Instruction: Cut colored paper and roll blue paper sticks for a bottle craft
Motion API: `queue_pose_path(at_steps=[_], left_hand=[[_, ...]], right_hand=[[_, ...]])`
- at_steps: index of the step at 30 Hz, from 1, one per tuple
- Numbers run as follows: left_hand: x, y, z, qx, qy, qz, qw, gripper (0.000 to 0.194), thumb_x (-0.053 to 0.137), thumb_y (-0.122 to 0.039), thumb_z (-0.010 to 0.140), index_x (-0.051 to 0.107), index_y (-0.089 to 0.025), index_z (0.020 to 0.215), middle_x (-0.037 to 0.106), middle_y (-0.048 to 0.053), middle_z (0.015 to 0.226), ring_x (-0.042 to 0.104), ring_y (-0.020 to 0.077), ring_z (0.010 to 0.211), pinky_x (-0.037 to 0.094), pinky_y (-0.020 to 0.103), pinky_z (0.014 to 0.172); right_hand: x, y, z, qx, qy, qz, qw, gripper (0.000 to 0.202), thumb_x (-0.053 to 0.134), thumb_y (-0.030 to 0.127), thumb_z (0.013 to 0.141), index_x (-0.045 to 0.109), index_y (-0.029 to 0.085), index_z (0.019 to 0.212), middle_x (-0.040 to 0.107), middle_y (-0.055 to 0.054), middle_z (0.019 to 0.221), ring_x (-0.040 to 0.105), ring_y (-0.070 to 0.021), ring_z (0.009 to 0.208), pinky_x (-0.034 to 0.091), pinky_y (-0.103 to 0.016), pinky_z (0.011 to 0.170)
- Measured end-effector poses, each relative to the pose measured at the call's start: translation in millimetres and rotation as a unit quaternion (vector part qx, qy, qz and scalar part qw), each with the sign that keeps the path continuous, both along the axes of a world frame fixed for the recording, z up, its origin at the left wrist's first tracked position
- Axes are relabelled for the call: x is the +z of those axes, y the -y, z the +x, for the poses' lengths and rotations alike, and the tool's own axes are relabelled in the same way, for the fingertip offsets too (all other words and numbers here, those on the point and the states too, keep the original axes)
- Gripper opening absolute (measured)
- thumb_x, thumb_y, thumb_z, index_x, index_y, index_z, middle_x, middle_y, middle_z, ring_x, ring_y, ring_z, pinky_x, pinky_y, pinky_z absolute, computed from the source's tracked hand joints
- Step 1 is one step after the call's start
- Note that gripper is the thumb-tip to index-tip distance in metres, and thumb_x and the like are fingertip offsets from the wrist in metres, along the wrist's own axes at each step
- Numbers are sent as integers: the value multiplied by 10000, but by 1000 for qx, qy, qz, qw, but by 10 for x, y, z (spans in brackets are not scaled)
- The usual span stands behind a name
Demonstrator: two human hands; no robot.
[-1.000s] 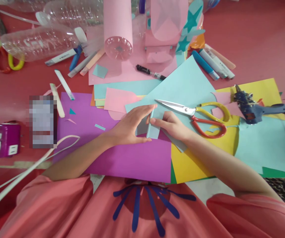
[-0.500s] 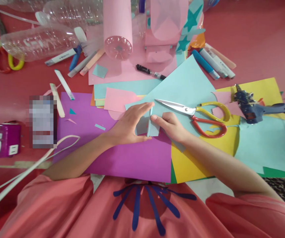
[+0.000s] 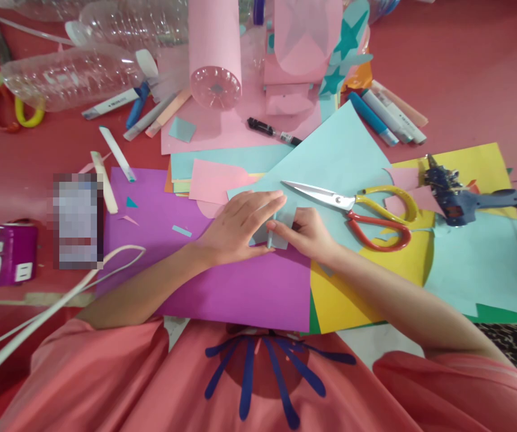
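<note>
A small piece of light blue folded paper (image 3: 280, 238) is held between my two hands over the purple sheet (image 3: 240, 294). My left hand (image 3: 234, 231) grips it by its top and bottom ends, fingers above and thumb below. From the other side my right hand (image 3: 310, 235) pinches it, thumb along the fold; its remaining fingers are curled and partly hidden. Scissors (image 3: 337, 199) with one yellow and one red handle lie just right of the hands, resting on a large light blue sheet (image 3: 330, 156).
A hot glue gun (image 3: 460, 198) lies at right on yellow and blue paper. Markers (image 3: 378, 117), a black pen (image 3: 267, 128) and a pink-wrapped bottle (image 3: 215, 42) are beyond. Clear bottles (image 3: 74, 75) lie at back left; a blurred-out phone (image 3: 78, 222) and white cable (image 3: 60, 309) are at left.
The left fingers have come down over the folded paper and cover more of it. My right thumb has slid slightly left along it. Everything else stays in place.
</note>
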State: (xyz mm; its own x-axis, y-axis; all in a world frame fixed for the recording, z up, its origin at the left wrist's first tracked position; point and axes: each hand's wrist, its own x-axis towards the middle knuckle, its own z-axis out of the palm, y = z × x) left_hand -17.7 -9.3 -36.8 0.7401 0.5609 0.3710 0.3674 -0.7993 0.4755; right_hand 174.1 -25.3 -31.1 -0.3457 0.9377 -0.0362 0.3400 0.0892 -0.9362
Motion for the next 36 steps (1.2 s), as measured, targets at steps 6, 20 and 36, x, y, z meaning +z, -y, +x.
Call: queue_pose_path(at_steps=[6, 20, 36], left_hand=[[-42, -15, -10, 1, -8, -6, 1000, 938, 648, -418, 860, 16, -261, 1535, 467, 178, 1449, 457, 316, 1349, 403, 492, 1082], [-22, -30, -15, 14, 39, -4, 999, 1010, 705, -370, 818, 11, -264, 1544, 522, 161, 1398, 521, 308, 1276, 439, 506, 1049], [39, -41, -33, 15, -22, 10, 1000, 927, 652, -387, 858, 44, -236, 1541, 524, 156, 1406, 497, 296, 1309, 367, 490, 1114]], right_hand=[[24, -19, 24, 38, 3, -18, 999, 511, 478, 491, 903, 330, 210, 503, 318, 57, 483, 284, -65, 476, 272, -252, 475], [56, -45, 1, 45, -16, -49, 998, 591, 408, 661, 892, 298, 223, 510, 298, 60, 484, 295, -69, 466, 276, -258, 480], [59, -26, -9, 16, -27, -60, 998, 650, 333, 782, 845, 305, 227, 507, 309, 54, 481, 280, -70, 469, 272, -270, 471]])
